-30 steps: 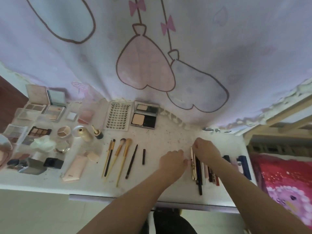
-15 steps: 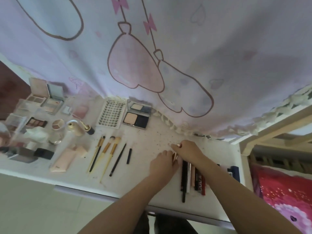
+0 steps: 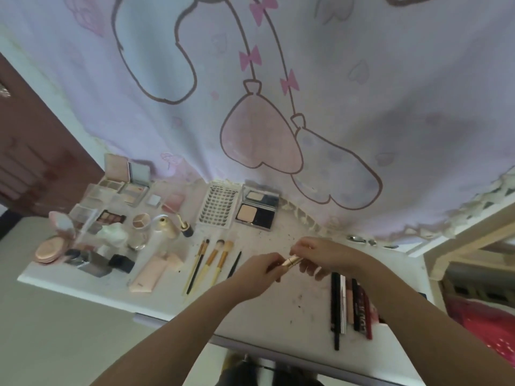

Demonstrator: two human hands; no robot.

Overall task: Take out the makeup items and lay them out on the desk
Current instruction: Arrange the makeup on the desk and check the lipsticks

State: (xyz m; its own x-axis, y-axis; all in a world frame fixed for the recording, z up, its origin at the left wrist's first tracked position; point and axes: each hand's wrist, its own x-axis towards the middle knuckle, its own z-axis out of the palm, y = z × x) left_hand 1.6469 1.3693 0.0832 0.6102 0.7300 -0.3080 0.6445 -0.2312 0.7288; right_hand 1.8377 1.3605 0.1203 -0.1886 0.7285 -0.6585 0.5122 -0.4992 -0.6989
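Both hands hold one slim gold tube (image 3: 291, 260) just above the middle of the white desk (image 3: 278, 307). My left hand (image 3: 259, 270) grips its left end and my right hand (image 3: 320, 253) grips its right end. A row of dark and red pencils and tubes (image 3: 349, 305) lies to the right under my right forearm. Several brushes (image 3: 211, 260) lie left of my hands. An open powder compact (image 3: 257, 210), a lash card (image 3: 218, 206), palettes (image 3: 111, 218) and a pink tube (image 3: 152, 273) cover the desk's left and back.
A lilac curtain with pink bows (image 3: 278, 107) hangs right behind the desk. A wooden bed frame (image 3: 473, 232) and red bedding (image 3: 490, 327) stand at the right. A brown door (image 3: 33, 140) is at the left. The desk's front edge runs below my forearms.
Both hands have lifted off the pencil row, and the gold tube my right hand picked from it is now held between them. The camera has tilted, showing more of the desk's left side.
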